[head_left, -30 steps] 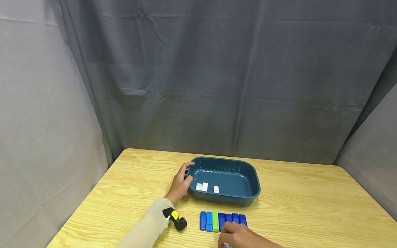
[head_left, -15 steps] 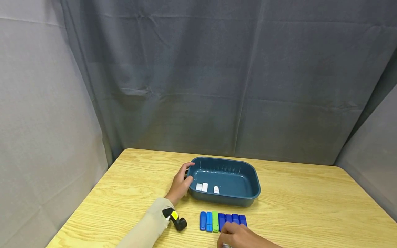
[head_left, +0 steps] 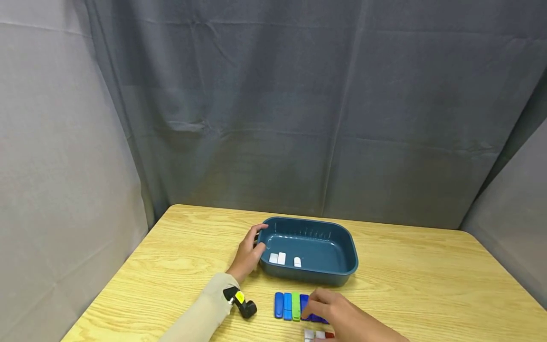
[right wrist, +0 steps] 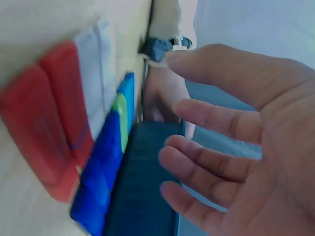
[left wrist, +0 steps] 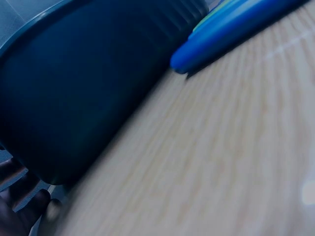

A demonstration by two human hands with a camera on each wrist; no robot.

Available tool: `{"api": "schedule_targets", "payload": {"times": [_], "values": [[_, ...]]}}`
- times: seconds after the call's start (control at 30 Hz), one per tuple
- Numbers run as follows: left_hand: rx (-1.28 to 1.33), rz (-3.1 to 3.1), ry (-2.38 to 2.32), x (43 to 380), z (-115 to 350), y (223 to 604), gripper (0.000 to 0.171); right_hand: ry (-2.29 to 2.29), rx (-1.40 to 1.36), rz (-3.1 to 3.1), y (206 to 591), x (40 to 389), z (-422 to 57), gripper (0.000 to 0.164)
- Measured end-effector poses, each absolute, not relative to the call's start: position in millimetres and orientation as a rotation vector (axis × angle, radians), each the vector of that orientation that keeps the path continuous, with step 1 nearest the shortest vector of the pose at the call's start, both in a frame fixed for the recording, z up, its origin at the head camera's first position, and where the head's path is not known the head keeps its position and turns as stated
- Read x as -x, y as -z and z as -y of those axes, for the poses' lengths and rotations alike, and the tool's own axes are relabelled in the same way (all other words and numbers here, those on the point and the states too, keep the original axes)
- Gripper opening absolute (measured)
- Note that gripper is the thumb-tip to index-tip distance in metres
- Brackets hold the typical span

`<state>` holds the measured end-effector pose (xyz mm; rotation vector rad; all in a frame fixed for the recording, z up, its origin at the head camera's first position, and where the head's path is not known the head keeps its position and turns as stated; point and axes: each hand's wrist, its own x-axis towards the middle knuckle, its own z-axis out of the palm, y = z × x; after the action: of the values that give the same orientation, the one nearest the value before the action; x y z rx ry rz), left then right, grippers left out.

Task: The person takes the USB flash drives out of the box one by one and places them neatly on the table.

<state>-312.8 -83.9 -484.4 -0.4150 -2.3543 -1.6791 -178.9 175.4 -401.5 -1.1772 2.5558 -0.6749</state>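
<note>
My left hand (head_left: 245, 256) holds the left end of a dark teal dish (head_left: 307, 273), thumb and index finger at its rim. Three white pieces (head_left: 281, 258) lie inside the dish. My right hand (head_left: 337, 313) hovers over the dark blue end of a row of small flat sticks that look like USB flash drives. A blue stick (head_left: 278, 305) and a green stick (head_left: 296, 306) show at the row's left; the hand partly hides the dark blue ones. In the right wrist view, its loosely extended fingers hold nothing. Grey sticks (right wrist: 93, 73) and red sticks (right wrist: 37, 118) lie in a nearer row.
The wooden table (head_left: 427, 275) extends to both sides of the dish. A dark grey curtain (head_left: 273, 118) hangs behind it, with lighter cloth at the left and right. A small black camera (head_left: 245, 306) is strapped to the left wrist.
My right hand has moved forward and slightly right, away from the nearer row. Grey and red sticks now show there, and more of the dark blue sticks are covered. My left hand stays put.
</note>
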Motion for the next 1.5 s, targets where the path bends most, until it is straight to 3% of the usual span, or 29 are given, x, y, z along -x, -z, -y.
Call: {"api": "schedule_targets", "payload": {"times": [0.17, 0.33, 0.57, 0.8, 1.2, 1.5], "values": [[0.432, 2.355, 1.686, 313, 85, 482, 0.055, 0.733, 0.975, -2.673, 391, 183, -176, 0.039], [0.419, 2.366, 1.692, 317, 85, 484, 0.056, 0.732, 1.082, -2.856, 393, 196, -175, 0.044], [0.421, 2.353, 1.690, 316, 83, 488, 0.055, 0.796, 1.154, -2.997, 403, 215, -169, 0.025], [0.422, 2.357, 1.693, 315, 83, 487, 0.055, 0.914, 1.189, -3.020, 407, 234, -164, 0.024], [0.434, 2.347, 1.704, 318, 84, 491, 0.054, 0.962, 1.001, -2.982, 422, 265, -154, 0.032], [0.407, 2.364, 1.701, 316, 83, 489, 0.054, 0.956, 0.952, -2.980, 427, 280, -150, 0.017]]}}
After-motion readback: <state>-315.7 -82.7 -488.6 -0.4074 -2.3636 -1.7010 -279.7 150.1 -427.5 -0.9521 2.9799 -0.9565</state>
